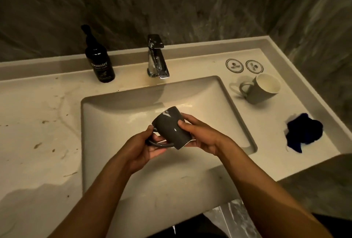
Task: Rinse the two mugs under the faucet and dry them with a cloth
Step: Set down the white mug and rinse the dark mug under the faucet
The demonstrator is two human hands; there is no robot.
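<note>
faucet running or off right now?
Off, as far as visible: no stream falls from the chrome faucet spout into the white sink basin, though dim light could hide a trickle.

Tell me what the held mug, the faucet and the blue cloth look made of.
Dark mug: likely glazed ceramic, glossy highlights on its wall.
Faucet: polished, chrome-like metal with mirror reflections.
Blue cloth: soft fabric, crumpled and matte, possibly microfiber.

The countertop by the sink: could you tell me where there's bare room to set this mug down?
Left counter, between bottle and front edge, is bare. The right is crowded: second mug, coasters, blue cloth.
</note>
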